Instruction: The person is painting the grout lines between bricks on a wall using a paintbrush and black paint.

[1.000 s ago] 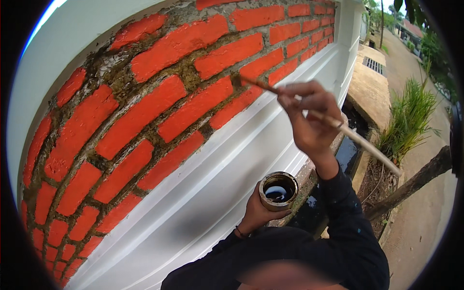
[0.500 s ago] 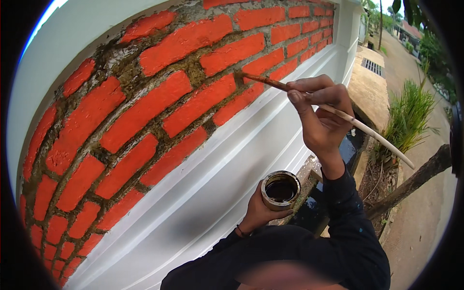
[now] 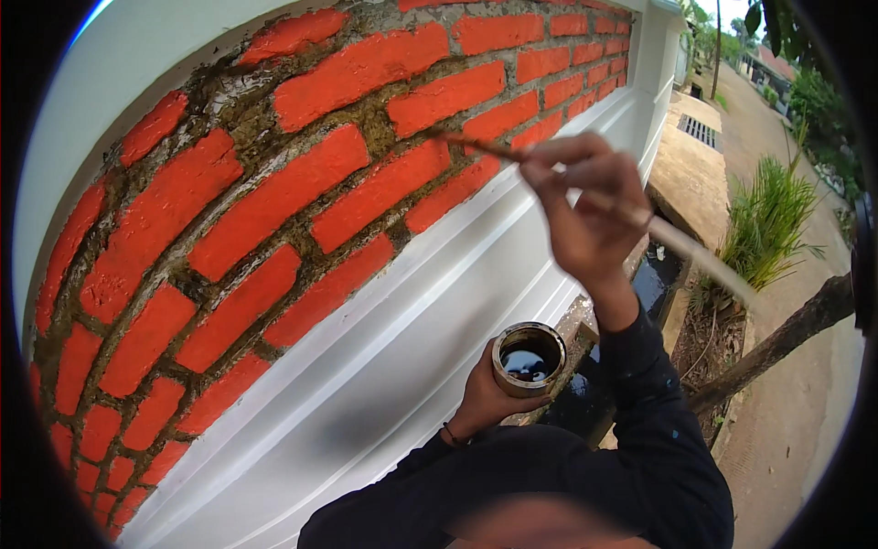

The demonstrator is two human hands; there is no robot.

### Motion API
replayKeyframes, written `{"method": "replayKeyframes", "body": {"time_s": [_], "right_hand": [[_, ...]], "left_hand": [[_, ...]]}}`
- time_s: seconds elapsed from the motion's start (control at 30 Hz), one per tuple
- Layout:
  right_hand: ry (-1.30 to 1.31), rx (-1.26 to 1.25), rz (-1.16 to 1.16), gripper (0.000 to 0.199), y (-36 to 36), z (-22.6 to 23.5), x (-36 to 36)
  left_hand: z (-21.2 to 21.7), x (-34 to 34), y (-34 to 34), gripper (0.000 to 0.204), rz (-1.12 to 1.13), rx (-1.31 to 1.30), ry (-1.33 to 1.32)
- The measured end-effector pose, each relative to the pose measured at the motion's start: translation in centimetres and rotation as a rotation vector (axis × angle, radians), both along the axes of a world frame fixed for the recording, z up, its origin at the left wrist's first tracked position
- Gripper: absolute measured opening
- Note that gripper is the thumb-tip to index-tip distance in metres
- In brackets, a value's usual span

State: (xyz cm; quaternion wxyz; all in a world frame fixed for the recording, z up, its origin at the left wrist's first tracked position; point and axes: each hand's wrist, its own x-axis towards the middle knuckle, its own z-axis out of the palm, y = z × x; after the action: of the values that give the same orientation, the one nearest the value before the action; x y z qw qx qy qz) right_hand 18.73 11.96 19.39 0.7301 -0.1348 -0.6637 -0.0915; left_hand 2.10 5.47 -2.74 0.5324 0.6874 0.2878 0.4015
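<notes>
Pinched in the fingers of my right hand point(image 3: 593, 197) is a long thin paintbrush point(image 3: 700, 253), its pale handle slanting down to the right. The brush's dark tip is at a mortar joint between orange-red painted bricks point(image 3: 380, 195); blur hides whether it touches. My left hand point(image 3: 486, 395) is wrapped round an open tin can point(image 3: 523, 387) held below and to the left of the right hand. Dark, shiny liquid point(image 3: 525, 365) lies inside the can. Joints toward the left look dark brown and wet, while those at the far right point(image 3: 543, 82) are grey.
A white ledge and lower wall point(image 3: 402, 343) run beneath the bricks. Beside me lies a water-filled ditch point(image 3: 585, 395), with a concrete slab point(image 3: 688, 178) and drain grate point(image 3: 700, 130) beyond. A tree branch point(image 3: 777, 343), a grassy plant point(image 3: 770, 215) and a road are on the right.
My right hand has shifted left with the brush, whose tip moved left along the joint. The can in my left hand stays nearly in place; its liquid now shows a brighter reflection.
</notes>
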Motion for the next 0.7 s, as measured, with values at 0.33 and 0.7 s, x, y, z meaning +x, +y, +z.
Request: {"method": "replayKeyframes", "body": {"time_s": [0.33, 0.7], "right_hand": [[0.157, -0.109, -0.316, 0.025, -5.4, -2.8, 10.8], [0.321, -0.284, -0.295, 0.023, -22.9, -11.8, 20.3]], "left_hand": [[-2.0, 0.7, -0.3, 0.098, 0.086, 0.068, -0.058], [-3.1, 8.7, -2.1, 0.071, 0.104, -0.009, -0.135]]}}
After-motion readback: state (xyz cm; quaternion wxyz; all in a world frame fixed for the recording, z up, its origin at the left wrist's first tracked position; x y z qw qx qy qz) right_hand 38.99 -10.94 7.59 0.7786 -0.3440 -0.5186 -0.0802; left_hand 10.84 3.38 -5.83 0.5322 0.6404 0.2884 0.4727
